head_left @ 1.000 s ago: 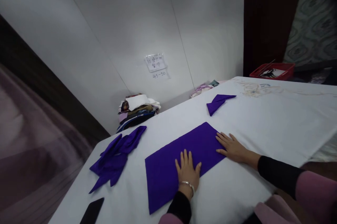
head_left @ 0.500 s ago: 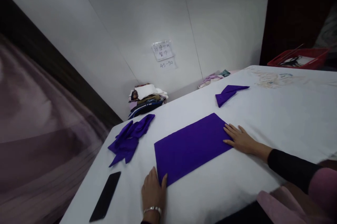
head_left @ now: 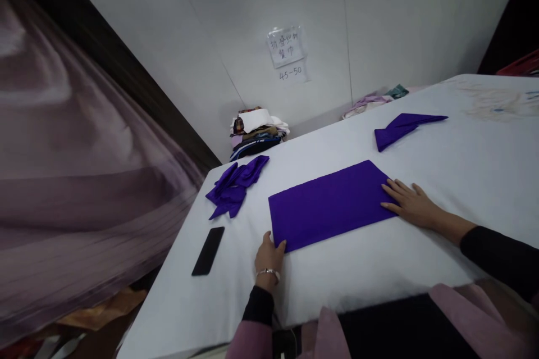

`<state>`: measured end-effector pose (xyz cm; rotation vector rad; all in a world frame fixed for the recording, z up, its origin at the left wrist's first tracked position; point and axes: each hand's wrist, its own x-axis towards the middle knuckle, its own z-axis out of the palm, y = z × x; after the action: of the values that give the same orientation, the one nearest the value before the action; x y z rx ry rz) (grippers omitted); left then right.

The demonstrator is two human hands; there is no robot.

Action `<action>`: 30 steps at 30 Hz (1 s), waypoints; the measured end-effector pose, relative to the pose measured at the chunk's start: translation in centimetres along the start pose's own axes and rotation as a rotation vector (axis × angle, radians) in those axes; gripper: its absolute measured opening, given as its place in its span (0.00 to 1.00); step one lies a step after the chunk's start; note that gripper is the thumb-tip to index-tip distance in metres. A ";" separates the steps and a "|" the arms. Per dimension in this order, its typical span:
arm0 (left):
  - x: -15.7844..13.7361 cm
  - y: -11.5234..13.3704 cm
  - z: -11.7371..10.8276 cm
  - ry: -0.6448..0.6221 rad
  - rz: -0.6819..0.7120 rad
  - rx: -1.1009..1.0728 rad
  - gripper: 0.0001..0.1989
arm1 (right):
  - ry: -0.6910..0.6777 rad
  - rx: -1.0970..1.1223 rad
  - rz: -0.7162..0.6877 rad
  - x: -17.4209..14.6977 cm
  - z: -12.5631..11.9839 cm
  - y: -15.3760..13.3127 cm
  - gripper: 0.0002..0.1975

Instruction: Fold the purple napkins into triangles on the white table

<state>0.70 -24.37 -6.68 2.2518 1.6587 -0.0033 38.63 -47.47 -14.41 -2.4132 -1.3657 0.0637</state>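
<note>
A folded purple napkin [head_left: 328, 201] lies flat on the white-covered table, its far right corner slanted. At its near left corner, my left hand [head_left: 268, 258] has bent fingers outside the edge and the thumb over the cloth, closed on the corner. My right hand [head_left: 412, 205] rests palm down with fingers spread, the tips on the napkin's right end. A crumpled purple cloth [head_left: 236, 185] sits to the left. Beyond the napkin on the right is a purple cloth folded to a point [head_left: 404, 127].
A black phone-like slab [head_left: 208, 251] lies near the left table edge. Piled folded cloths [head_left: 256, 134] stand by the wall, with more fabric [head_left: 370, 103] farther right. A handwritten sign [head_left: 287, 47] hangs above. Pinkish drapery [head_left: 84, 179] hangs on the left.
The camera view has shifted, so more of the near table edge shows. My left fingers have bent in at the napkin's corner; my right hand stays on its right end.
</note>
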 end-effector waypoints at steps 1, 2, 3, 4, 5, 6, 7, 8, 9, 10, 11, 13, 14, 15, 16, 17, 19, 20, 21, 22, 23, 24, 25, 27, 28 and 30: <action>0.2 -0.1 0.0 -0.004 -0.009 -0.034 0.30 | 0.004 0.017 -0.005 0.0 0.0 0.1 0.36; 0.3 -0.3 0.0 -0.001 -0.015 -0.075 0.29 | 0.011 0.032 -0.009 0.0 0.1 0.2 0.36; 0.4 -0.4 0.1 0.009 -0.021 -0.126 0.28 | 0.018 0.042 -0.010 0.0 0.1 0.3 0.35; 0.5 -0.6 0.1 0.024 -0.026 -0.186 0.26 | 0.026 0.043 -0.008 0.0 0.2 0.3 0.35; 0.6 -0.7 0.3 0.039 -0.032 -0.253 0.25 | 0.036 0.036 -0.007 0.0 0.1 0.2 0.35; 0.6 -0.8 0.4 0.055 -0.040 -0.327 0.24 | 0.047 0.022 -0.007 -0.1 0.1 0.0 0.35; 0.7 -0.9 0.6 0.066 -0.048 -0.411 0.23 | 0.058 0.006 -0.010 -0.1 -0.1 -0.5 0.35; 0.8 -0.9 0.7 0.072 -0.051 -0.508 0.23 | 0.068 -0.003 -0.017 -0.2 -0.4 -1.2 0.35; 0.8 -0.8 0.7 0.075 -0.048 -0.610 0.23 | 0.073 0.004 -0.029 -0.3 -0.7 -2.2 0.35; 0.9 -0.6 0.7 0.077 -0.037 -0.711 0.24 | 0.064 0.032 -0.050 -0.4 -1.1 -3.5 0.35; 1.0 -0.3 0.6 0.082 -0.018 -0.804 0.25 | 0.040 0.086 -0.081 -0.5 -1.4 -5.0 0.35; 1.1 0.9 -0.1 0.105 0.044 -0.929 0.28 | -0.049 0.269 -0.165 -0.7 -2.0 -8.5 0.35; 1.1 1.9 -0.5 0.124 0.082 -0.957 0.29 | -0.105 0.392 -0.201 -0.7 -2.2 -10.4 0.36; 1.1 3.0 -1.1 0.142 0.127 -0.966 0.29 | -0.166 0.523 -0.223 -0.7 -2.2 -12.2 0.36; 1.0 4.3 -1.7 0.156 0.180 -0.962 0.28 | -0.224 0.658 -0.235 -0.5 -2.2 -14.0 0.37; 0.8 5.8 -2.2 0.166 0.241 -0.950 0.28 | -0.274 0.792 -0.239 -0.3 -2.0 -15.5 0.38; 0.4 9.2 -3.0 0.147 0.372 -0.914 0.26 | -0.342 1.038 -0.229 0.3 -1.7 -17.9 0.43; 0.2 11.0 -3.1 0.125 0.432 -0.898 0.26 | -0.351 1.153 -0.214 0.6 -1.7 -18.7 0.44; -0.1 12.9 -3.1 0.102 0.484 -0.886 0.26 | -0.347 1.262 -0.192 0.8 -1.8 -19.1 0.45; -0.3 14.7 -2.8 0.085 0.533 -0.874 0.27 | -0.334 1.365 -0.162 0.9 -2.0 -19.2 0.44; -0.6 16.5 -2.3 0.066 0.580 -0.860 0.27 | -0.319 1.458 -0.129 0.9 -2.3 -19.0 0.42; -0.8 18.2 -1.6 0.054 0.628 -0.839 0.27 | -0.298 1.538 -0.092 0.9 -2.7 -18.5 0.40; -1.1 19.8 -0.7 0.035 0.679 -0.811 0.27 | -0.270 1.599 -0.048 0.7 -3.1 -17.7 0.37; -1.6 22.6 1.2 -0.028 0.778 -0.762 0.26 | -0.205 1.648 0.060 0.1 -3.8 -15.6 0.31; -2.0 23.7 2.2 -0.079 0.821 -0.747 0.26 | -0.166 1.646 0.118 -0.2 -4.0 -14.3 0.28; -2.7 25.1 4.1 -0.188 0.892 -0.723 0.28 | -0.106 1.619 0.234 -0.8 -4.1 -11.6 0.20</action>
<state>23.97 -34.46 -3.17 2.0862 0.3419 0.4920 29.58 -43.99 -6.79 -1.1092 -0.5164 0.9387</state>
